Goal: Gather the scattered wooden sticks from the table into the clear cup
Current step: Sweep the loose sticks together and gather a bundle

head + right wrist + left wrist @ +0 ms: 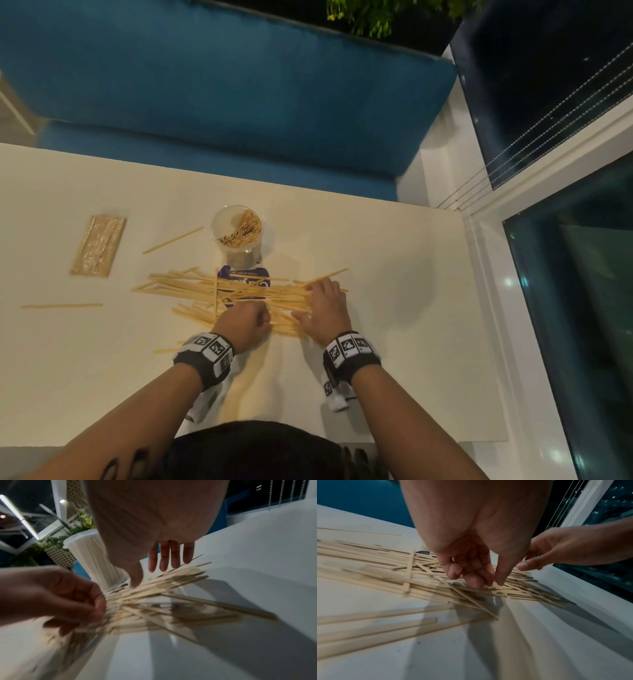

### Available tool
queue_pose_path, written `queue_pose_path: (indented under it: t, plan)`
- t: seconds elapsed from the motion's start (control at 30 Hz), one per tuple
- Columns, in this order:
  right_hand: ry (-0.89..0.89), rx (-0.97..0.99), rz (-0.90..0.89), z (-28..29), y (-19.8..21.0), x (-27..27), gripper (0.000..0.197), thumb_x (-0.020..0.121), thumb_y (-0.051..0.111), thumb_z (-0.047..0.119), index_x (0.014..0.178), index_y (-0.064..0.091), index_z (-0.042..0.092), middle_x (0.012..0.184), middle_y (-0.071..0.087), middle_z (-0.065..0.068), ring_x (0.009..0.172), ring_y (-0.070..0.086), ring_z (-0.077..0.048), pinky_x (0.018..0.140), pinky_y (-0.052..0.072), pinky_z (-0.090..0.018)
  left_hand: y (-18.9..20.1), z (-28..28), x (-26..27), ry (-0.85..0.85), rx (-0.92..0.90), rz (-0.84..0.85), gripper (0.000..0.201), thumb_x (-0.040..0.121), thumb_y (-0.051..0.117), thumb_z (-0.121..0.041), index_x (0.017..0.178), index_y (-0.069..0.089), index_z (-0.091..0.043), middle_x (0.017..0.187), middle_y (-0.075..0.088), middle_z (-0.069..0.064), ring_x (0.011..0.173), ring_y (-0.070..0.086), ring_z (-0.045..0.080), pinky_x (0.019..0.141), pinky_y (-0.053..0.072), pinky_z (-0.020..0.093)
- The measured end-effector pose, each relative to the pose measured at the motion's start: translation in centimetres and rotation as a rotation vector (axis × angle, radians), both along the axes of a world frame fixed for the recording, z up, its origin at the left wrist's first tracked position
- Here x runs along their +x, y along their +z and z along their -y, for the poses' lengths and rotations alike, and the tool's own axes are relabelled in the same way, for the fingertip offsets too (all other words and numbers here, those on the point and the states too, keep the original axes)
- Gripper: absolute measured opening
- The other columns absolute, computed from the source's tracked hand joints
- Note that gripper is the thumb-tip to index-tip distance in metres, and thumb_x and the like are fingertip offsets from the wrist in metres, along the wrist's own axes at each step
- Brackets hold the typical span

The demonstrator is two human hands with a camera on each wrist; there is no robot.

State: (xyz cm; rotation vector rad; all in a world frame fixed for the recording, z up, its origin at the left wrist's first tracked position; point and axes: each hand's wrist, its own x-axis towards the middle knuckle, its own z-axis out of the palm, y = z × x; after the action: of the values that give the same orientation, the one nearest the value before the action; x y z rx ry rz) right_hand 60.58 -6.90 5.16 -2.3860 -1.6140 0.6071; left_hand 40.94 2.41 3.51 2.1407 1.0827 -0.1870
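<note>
I'm mid-gather: the wooden sticks (239, 294) lie heaped on the tabletop (394, 308) just before the clear cup (237, 229), already part-filled. My left hand (245, 323) curls, fingertips on the heap; whether it pinches one, I cannot tell. My right hand (325, 313) spreads flat. Next: bunch, lift. A purple label beneath is mostly hidden.

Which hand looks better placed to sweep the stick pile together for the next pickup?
Probably the right hand: its straight fingers lie flat across the stick pile. The left hand, fingers curled, only touches the near edge.
</note>
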Motion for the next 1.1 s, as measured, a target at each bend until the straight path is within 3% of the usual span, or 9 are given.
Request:
queue_pose_path:
  t: [0.07, 0.13, 0.2, 0.27, 0.37, 0.47, 0.6, 0.9, 1.1]
  plan:
    - [0.100, -0.100, 0.045, -1.2, 0.1, 0.3, 0.116, 0.058, 0.086, 0.068, 0.149, 0.037, 0.014, 0.149, 0.037, -0.006, 0.136, 0.033, -0.027, 0.114, 0.034, -0.046, 0.0, -0.4, -0.5, -0.032, 0.005, -0.025, 0.012, 0.081, 0.069, -0.037, 0.084, 0.059, -0.032, 0.082, 0.062, -0.014, 0.077, 0.061, 0.010, 0.073, 0.056, 0.033]
    - [0.221, -0.213, 0.147, -1.9, -0.1, 0.0, 0.130, 0.048, 0.091, 0.066, 0.150, 0.031, 0.012, 0.150, 0.034, -0.008, 0.136, 0.033, -0.030, 0.115, 0.035, -0.049, 0.0, -0.6, -0.9, -0.072, 0.016, -0.054, 0.016, 0.079, 0.073, -0.035, 0.088, 0.060, -0.030, 0.085, 0.061, -0.014, 0.080, 0.060, 0.011, 0.075, 0.054, 0.032]
    - [0.270, -0.246, 0.208, -2.1, -0.4, -0.6, 0.112, 0.051, 0.093, 0.059, 0.139, 0.041, 0.013, 0.138, 0.043, -0.006, 0.125, 0.041, -0.027, 0.108, 0.041, -0.045, 0.0, -0.8, -1.0, -0.098, 0.021, -0.071, 0.018, 0.079, 0.074, -0.033, 0.089, 0.060, -0.029, 0.087, 0.059, -0.012, 0.081, 0.058, 0.012, 0.076, 0.053, 0.031]
    - [0.299, -0.234, 0.222, -1.8, -0.7, -1.0, 0.085, 0.066, 0.090, 0.049, 0.132, 0.048, 0.013, 0.131, 0.048, -0.006, 0.120, 0.045, -0.026, 0.104, 0.044, -0.042, 0.0, -0.8, -1.0, -0.096, 0.022, -0.069, 0.017, 0.080, 0.074, -0.033, 0.087, 0.059, -0.029, 0.087, 0.059, -0.011, 0.081, 0.058, 0.013, 0.076, 0.052, 0.031]
    - [0.345, -0.205, 0.269, -0.8, -0.9, -1.6, 0.049, 0.086, 0.077, 0.035, 0.124, 0.055, 0.014, 0.124, 0.053, -0.006, 0.116, 0.046, -0.027, 0.098, 0.042, -0.040, -0.1, -0.7, -0.8, -0.081, 0.031, -0.048, 0.012, 0.082, 0.071, -0.031, 0.084, 0.059, -0.030, 0.090, 0.063, -0.007, 0.081, 0.059, 0.015, 0.074, 0.051, 0.031]
    - [0.404, -0.214, 0.388, 0.0, -0.9, -2.3, 0.026, 0.093, 0.063, 0.022, 0.118, 0.059, 0.014, 0.116, 0.059, -0.008, 0.110, 0.047, -0.028, 0.095, 0.041, -0.042, -0.1, -0.4, -0.6, -0.081, 0.054, -0.029, 0.009, 0.084, 0.068, -0.030, 0.082, 0.060, -0.031, 0.090, 0.064, -0.007, 0.081, 0.059, 0.015, 0.071, 0.048, 0.029]
    - [0.487, -0.209, 0.486, 0.4, -0.8, -3.1, 0.023, 0.093, 0.049, 0.009, 0.113, 0.061, 0.007, 0.110, 0.061, -0.015, 0.106, 0.051, -0.032, 0.097, 0.043, -0.046, -0.1, -0.1, -0.4, -0.062, 0.072, 0.041, 0.008, 0.087, 0.068, -0.025, 0.082, 0.062, -0.026, 0.087, 0.061, -0.007, 0.078, 0.056, 0.014, 0.066, 0.042, 0.027]
    - [0.614, -0.293, 0.587, 0.0, -0.4, -3.5, 0.019, 0.096, 0.043, 0.017, 0.097, 0.062, 0.015, 0.096, 0.060, -0.007, 0.101, 0.050, -0.029, 0.098, 0.029, -0.047, 0.8, -0.4, -1.6, 0.012, 0.095, 0.197, 0.011, 0.086, 0.070, -0.023, 0.077, 0.062, -0.023, 0.075, 0.060, -0.012, 0.068, 0.056, 0.009, 0.061, 0.040, 0.024]
    - [0.604, -0.316, 0.626, -0.7, 0.1, -3.0, 0.027, 0.098, 0.040, 0.020, 0.104, 0.066, 0.012, 0.107, 0.060, -0.012, 0.109, 0.050, -0.031, 0.107, 0.030, -0.052, 2.0, -0.9, -2.5, 0.172, 0.138, 0.307, 0.014, 0.087, 0.067, -0.026, 0.082, 0.055, -0.029, 0.071, 0.057, -0.012, 0.064, 0.055, 0.006, 0.055, 0.044, 0.027]
